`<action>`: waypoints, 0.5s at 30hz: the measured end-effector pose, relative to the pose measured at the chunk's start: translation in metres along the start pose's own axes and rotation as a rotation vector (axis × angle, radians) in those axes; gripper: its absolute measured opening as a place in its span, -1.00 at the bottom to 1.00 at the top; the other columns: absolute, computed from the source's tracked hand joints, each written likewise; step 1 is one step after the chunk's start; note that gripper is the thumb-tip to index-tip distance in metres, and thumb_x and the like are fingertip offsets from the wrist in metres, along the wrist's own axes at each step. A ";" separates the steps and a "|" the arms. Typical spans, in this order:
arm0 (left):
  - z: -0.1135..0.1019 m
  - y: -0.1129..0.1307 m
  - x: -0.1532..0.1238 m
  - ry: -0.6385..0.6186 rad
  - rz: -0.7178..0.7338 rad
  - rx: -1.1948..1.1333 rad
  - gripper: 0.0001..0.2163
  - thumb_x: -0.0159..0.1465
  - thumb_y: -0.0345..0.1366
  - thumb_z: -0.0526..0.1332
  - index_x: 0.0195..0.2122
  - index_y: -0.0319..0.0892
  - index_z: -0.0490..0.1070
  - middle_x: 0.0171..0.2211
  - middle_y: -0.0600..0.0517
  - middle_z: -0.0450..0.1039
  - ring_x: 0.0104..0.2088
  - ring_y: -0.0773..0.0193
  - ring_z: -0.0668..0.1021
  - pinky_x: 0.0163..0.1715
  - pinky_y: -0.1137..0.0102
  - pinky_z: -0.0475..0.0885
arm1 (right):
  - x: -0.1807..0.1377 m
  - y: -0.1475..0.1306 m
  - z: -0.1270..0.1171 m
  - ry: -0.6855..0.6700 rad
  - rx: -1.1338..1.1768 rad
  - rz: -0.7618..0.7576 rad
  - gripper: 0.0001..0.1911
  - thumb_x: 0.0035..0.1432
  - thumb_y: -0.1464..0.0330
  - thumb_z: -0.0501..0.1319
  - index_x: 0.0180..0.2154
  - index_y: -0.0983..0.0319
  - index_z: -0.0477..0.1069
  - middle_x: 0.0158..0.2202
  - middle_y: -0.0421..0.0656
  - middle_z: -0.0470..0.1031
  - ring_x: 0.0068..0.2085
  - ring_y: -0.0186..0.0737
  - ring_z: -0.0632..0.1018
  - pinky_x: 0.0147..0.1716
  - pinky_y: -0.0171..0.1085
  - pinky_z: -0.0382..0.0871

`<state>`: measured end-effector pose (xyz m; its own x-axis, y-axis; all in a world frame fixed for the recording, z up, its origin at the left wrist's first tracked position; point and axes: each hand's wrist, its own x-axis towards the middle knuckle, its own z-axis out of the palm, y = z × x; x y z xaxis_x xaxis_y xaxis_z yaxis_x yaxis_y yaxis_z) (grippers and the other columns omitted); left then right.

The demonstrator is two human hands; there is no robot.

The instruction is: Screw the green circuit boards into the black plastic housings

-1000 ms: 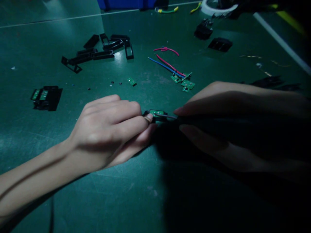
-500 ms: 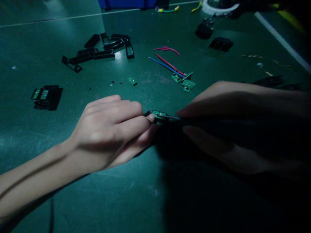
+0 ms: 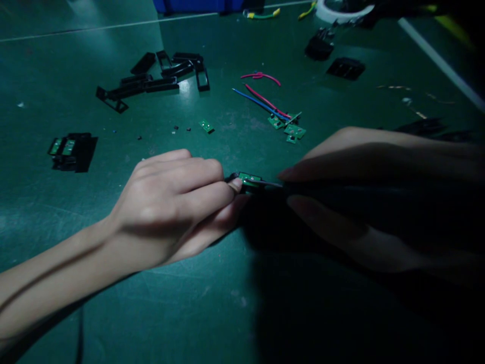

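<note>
Pinched in my left hand (image 3: 170, 207) is a small black plastic housing with a green circuit board (image 3: 250, 177) seated in it. The fingers are curled closed, and the thumb tip presses the board's left end. My right hand (image 3: 341, 162), mostly in deep shadow, grips a dark tool with a thin metal shaft (image 3: 271, 184). The shaft reaches left and its tip lies on or just over the board. Darkness hides the tool's handle, so its exact kind cannot be made out.
Black plastic frames (image 3: 162, 83) lie in a loose pile at back left, with board-fitted housings (image 3: 74, 151) nearer left. Red and blue wires (image 3: 261, 101) run to several small circuit boards (image 3: 294, 132). A loose board (image 3: 206, 126) lies ahead of my left hand. A blue bin (image 3: 200, 5) stands behind.
My right hand and the tool have shifted very slightly to the right. My left hand and the housing stay almost where they were.
</note>
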<state>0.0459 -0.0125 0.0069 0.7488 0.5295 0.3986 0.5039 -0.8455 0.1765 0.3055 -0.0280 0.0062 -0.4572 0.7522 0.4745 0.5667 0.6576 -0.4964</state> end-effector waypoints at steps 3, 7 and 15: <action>0.000 0.000 -0.001 -0.006 -0.008 0.003 -0.75 0.42 -0.37 0.25 -0.45 -0.23 0.40 -0.51 0.11 0.31 -0.50 0.42 0.38 -0.49 0.36 0.18 | -0.002 0.003 -0.001 -0.001 -0.019 -0.001 -0.87 0.30 0.25 0.30 -0.10 -0.01 0.49 -0.23 -0.41 0.60 -0.28 -0.55 0.61 -0.42 -0.35 0.39; 0.001 -0.002 -0.001 0.014 0.005 -0.010 -0.76 0.41 -0.38 0.27 -0.44 -0.22 0.41 -0.51 0.11 0.31 -0.50 0.42 0.37 -0.49 0.36 0.18 | -0.003 0.004 -0.001 -0.020 -0.017 0.008 -0.87 0.34 0.23 0.28 -0.07 -0.04 0.48 -0.20 -0.40 0.59 -0.27 -0.55 0.60 -0.38 -0.39 0.42; 0.003 -0.001 0.000 0.000 0.009 -0.012 -0.77 0.42 -0.37 0.26 -0.42 -0.24 0.45 -0.51 0.09 0.35 -0.50 0.41 0.39 -0.49 0.37 0.19 | -0.002 -0.003 -0.002 -0.050 -0.002 0.086 -0.89 0.33 0.25 0.28 -0.10 -0.04 0.48 -0.21 -0.42 0.59 -0.26 -0.53 0.60 -0.33 -0.37 0.44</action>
<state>0.0466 -0.0116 0.0044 0.7537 0.5216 0.3999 0.4915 -0.8512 0.1839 0.3058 -0.0310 0.0079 -0.4404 0.8071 0.3934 0.6068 0.5905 -0.5321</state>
